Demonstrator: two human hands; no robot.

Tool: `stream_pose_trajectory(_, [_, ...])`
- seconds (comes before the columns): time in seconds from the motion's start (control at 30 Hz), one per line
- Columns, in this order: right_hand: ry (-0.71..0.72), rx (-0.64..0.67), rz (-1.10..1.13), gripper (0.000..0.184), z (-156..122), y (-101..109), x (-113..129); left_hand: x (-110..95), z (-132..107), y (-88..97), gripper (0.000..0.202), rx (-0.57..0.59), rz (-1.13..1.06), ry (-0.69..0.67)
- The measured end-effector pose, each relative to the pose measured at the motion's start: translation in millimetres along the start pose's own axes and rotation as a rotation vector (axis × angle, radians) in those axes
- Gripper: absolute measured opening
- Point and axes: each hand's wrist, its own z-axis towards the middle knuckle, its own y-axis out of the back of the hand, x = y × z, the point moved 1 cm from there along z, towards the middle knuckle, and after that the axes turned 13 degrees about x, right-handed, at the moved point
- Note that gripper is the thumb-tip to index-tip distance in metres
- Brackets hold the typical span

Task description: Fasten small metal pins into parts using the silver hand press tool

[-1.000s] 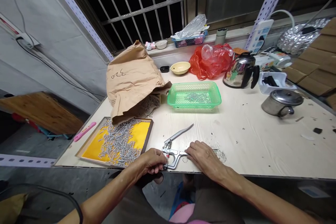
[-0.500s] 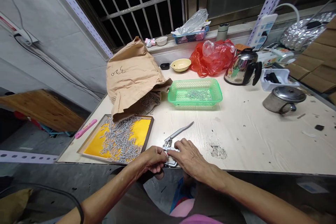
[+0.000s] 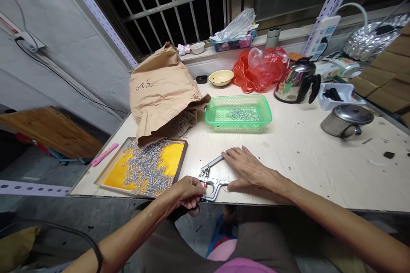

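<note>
A small metal hand press (image 3: 210, 181) with a long lever lies at the table's front edge. My left hand (image 3: 185, 192) is curled at the press's jaw, fingertips pinched on something too small to make out. My right hand (image 3: 248, 169) rests over the raised lever, fingers stretched along it and thumb by the lower arm. To the left lies a yellow-lined tray (image 3: 112, 169) heaped with small silver metal parts (image 3: 145, 167). A green plastic basket (image 3: 265, 112) farther back holds a few of the same parts.
A brown paper sack (image 3: 160, 89) spills parts behind the tray. A pink tool (image 3: 104, 154) lies at the left edge. At the back stand a yellow bowl (image 3: 221, 77), red plastic bag (image 3: 256, 72), steel kettle (image 3: 296, 80) and lidded pot (image 3: 344, 120).
My right hand moved from the press's jaw, up and right onto the lever, its fingers now stretched out. My left hand stayed pinched at the jaw.
</note>
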Motion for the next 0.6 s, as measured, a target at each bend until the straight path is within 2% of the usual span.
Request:
stream_pose_trajectory(0.27, [0.0,-0.055,-0.058,0.089,1,2,7,9,3,3.1,0.037,0.022,-0.023,-0.022])
stream_pose_trajectory(0.6, [0.033,-0.124,-0.016,0.087,-6,-4,0,5,-4,-1.5,0.043,0.024,-0.068,-0.058])
